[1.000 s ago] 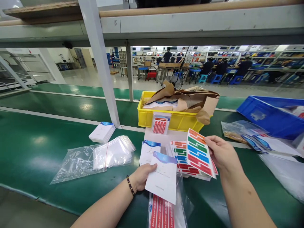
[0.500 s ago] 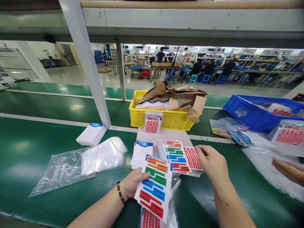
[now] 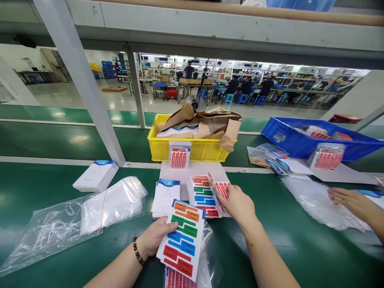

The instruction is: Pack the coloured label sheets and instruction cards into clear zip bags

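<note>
My left hand (image 3: 156, 239) is closed on a sticker sheet (image 3: 181, 240) with orange, green, blue and red labels, lying over an instruction booklet whose edge peeks out. At the sticker stack (image 3: 201, 193), my right hand (image 3: 238, 205) pinches the edge of a red-striped sticker sheet (image 3: 222, 189), which is lifting. A pile of booklets (image 3: 167, 196) sits just left of that stack. Beneath my left hand's sheets lies a clear bag with red stickers (image 3: 179, 279), partly hidden.
Behind stands a yellow bin (image 3: 192, 150) with brown paper, a packed bag (image 3: 179, 155) against its front. To the left are clear bags (image 3: 112, 206) and a booklet stack (image 3: 96, 176). At right are a blue bin (image 3: 300, 140) and another person's hand (image 3: 351, 200) over plastic bags.
The coloured sheet went from my right hand onto the booklet in my left. My right hand returned to the stack and took a red-striped sheet's edge. Another person's hand appeared at right.
</note>
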Available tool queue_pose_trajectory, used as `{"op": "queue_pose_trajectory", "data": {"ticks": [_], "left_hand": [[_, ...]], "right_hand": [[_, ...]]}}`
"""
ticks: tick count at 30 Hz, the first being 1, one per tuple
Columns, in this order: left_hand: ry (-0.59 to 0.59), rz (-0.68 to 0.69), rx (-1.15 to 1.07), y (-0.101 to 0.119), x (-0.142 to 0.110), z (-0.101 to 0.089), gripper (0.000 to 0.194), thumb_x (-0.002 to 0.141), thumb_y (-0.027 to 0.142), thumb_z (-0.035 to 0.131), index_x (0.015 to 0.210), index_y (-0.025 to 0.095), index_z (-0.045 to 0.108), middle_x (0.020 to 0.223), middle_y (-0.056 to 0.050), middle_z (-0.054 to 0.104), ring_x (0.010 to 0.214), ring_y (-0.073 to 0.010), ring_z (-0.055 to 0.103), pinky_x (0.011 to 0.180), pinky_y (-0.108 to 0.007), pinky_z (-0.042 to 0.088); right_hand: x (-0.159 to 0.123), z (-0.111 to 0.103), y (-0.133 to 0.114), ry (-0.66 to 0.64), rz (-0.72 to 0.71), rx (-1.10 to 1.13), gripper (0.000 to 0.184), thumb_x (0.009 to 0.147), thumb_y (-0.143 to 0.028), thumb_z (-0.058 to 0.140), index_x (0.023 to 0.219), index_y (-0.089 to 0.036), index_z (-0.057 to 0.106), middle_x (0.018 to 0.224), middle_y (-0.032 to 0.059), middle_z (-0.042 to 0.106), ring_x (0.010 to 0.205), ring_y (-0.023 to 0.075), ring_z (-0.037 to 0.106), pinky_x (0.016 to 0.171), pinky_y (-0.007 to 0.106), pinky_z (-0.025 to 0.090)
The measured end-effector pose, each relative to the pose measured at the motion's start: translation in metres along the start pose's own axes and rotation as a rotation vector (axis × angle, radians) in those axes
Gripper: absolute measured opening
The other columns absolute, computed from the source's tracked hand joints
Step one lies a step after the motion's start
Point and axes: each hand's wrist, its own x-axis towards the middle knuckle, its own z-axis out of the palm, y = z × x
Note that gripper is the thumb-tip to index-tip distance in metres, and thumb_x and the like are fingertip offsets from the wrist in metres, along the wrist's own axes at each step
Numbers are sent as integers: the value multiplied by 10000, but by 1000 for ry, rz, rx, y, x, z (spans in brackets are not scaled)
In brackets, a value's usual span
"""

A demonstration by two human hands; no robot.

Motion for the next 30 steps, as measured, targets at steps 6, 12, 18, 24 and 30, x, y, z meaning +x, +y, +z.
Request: {"op": "queue_pose_trajectory", "data": {"ticks": [6, 12, 18, 24, 30], "left_hand": [[18, 4, -4, 2, 0, -1, 325, 745, 250, 601, 1011, 61, 592, 946, -170, 646, 842, -259, 628, 800, -387, 463], [33, 6, -13, 4, 2, -1, 334, 739, 259, 609, 1009, 63, 584, 949, -170, 645, 853, -263, 625, 799, -383, 462], [32, 9, -22, 6, -1, 1, 346, 734, 252, 615, 1025, 70, 574, 959, -168, 643, 865, -268, 621, 816, -395, 454], [33, 12, -36, 8, -1, 3, 345, 736, 244, 612, 1027, 64, 571, 962, -171, 642, 872, -269, 620, 824, -399, 451], [24, 14, -24, 9, -1, 1, 355, 744, 246, 603, 1047, 65, 561, 973, -173, 639, 873, -270, 619, 817, -401, 455]], "right_hand": [[0, -4, 9, -18, 42, -3, 343, 802, -458, 368, 804, -163, 542, 868, 79, 577, 692, 197, 589, 511, 267, 353], [-2, 0, 7, -1, 31, -2, 379, 789, -497, 377, 880, -163, 533, 987, 86, 551, 766, 205, 591, 547, 269, 377], [-3, -4, 10, -14, 52, -11, 335, 806, -439, 356, 832, -159, 539, 906, 82, 559, 716, 202, 591, 529, 277, 368], [-8, -4, 7, -16, 33, -14, 385, 775, -488, 394, 889, -145, 526, 978, 98, 534, 754, 216, 589, 546, 279, 373], [-7, -6, 14, -61, 57, 4, 371, 782, -495, 373, 779, -167, 547, 868, 78, 559, 687, 201, 588, 511, 269, 354]]}}
